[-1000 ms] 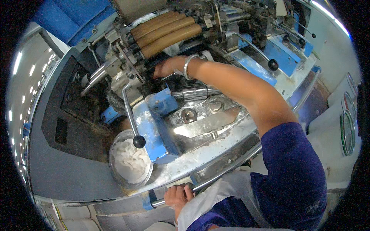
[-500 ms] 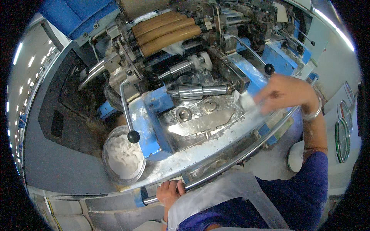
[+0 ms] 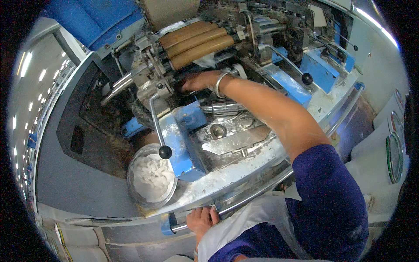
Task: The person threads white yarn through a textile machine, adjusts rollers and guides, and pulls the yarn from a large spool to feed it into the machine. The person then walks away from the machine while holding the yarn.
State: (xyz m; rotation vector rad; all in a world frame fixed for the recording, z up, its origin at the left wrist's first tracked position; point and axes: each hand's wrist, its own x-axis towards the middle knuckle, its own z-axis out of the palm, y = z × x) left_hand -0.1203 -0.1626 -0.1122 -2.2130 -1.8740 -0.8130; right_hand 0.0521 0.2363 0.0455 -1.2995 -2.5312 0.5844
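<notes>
My left hand (image 3: 202,219) is closed round the metal rail (image 3: 233,208) along the machine's front. My right hand (image 3: 201,81) reaches far into the machine, just below the left end of the brown rollers (image 3: 198,43). Its fingertips are hidden in shadow among the metal parts, so what they touch or hold does not show. A tuft of white fibre (image 3: 209,60) lies under the rollers. Below my right forearm runs a shiny steel roller (image 3: 220,108), partly covered. A flat metal plate (image 3: 235,140) and a metal ring (image 3: 217,131) are nearer to me.
Left of a blue bracket (image 3: 185,163) stands a clear round tub (image 3: 132,177) heaped with white fibre (image 3: 153,177). Levers with black ball knobs rise at the left (image 3: 165,152) and right (image 3: 307,78). White dust coats the machine's front ledge (image 3: 192,192).
My right hand has swung left and inward from the right-hand side of the machine to below the brown rollers. My left hand still grips the rail. The view has shifted slightly.
</notes>
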